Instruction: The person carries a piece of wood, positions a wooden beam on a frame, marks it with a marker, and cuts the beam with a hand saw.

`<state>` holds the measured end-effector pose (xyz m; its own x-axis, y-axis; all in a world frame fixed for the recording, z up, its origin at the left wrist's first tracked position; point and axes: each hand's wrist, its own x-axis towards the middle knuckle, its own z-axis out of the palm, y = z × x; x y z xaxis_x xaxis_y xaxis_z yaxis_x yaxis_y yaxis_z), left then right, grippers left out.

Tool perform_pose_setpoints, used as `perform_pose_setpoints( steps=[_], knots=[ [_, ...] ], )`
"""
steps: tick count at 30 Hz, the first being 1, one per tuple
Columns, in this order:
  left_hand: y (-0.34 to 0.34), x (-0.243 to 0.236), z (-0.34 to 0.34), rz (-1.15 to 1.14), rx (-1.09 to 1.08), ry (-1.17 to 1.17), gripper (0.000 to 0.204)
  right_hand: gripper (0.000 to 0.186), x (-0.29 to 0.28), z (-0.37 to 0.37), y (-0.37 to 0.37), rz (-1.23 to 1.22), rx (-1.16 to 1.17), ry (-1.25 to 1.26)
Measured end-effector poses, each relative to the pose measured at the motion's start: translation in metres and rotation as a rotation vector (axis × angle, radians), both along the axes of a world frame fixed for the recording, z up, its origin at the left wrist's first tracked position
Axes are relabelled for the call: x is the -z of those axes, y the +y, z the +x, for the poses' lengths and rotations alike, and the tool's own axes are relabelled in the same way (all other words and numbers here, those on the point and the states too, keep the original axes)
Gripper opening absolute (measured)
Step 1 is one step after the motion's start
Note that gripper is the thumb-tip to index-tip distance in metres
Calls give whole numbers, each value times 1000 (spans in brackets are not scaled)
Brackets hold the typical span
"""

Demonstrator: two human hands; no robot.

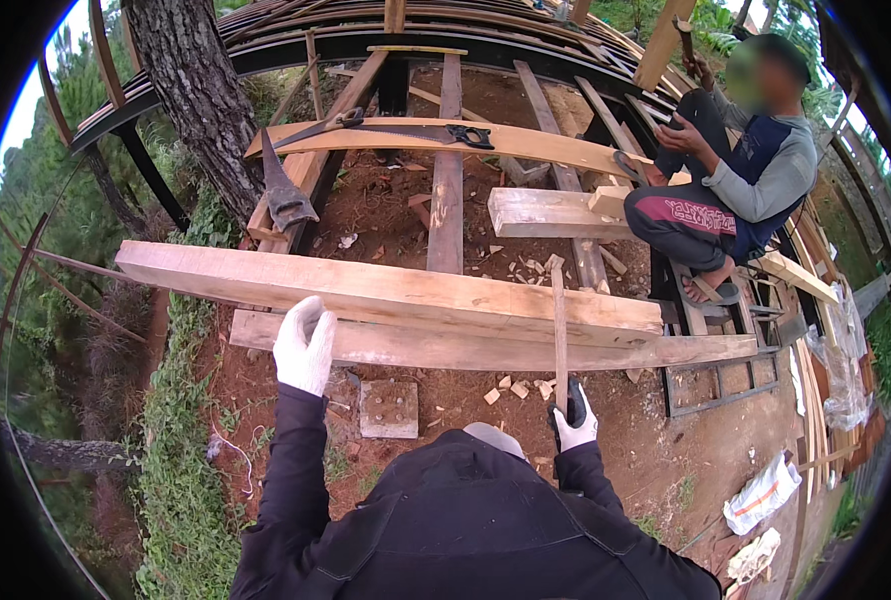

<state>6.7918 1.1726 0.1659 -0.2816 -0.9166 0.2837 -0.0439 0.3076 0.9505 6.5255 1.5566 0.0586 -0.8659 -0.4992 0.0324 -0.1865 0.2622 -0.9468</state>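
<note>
My left hand (303,347), in a white glove, is at the near side of a long thick wooden beam (395,290). Its thumb stands apart from the fingers, and nothing shows in its grasp; whether it touches the wood I cannot tell. In a white and dark glove, my right hand (574,422) is closed round the near end of a narrow wooden stick (560,335). The stick reaches away from me across the beam's right part. A second timber (505,352) lies beneath the beam on its near side.
A handsaw (405,133) and another saw (286,200) rest on far planks. To the right, a person (735,170) sits on the timbers holding a wooden-handled tool. A tree trunk (190,100) rises at left. A concrete block (388,408) and wood offcuts (518,389) lie on the ground.
</note>
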Motion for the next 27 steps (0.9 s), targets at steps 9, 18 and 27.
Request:
perform_pose_setpoints(
  steps=[9,18,27],
  knots=[
    [-141,29,-61,-433,-129,-572,23,73,-96,-29,-143,-258,-301,-375],
    [-125,33,-82,-695,-202,-681,12,71,-22,-154,-358,77,-329,156],
    [-130,21,-90,-686,-239,-668,8,84,-21,-165,-460,962,-513,319]
  ],
)
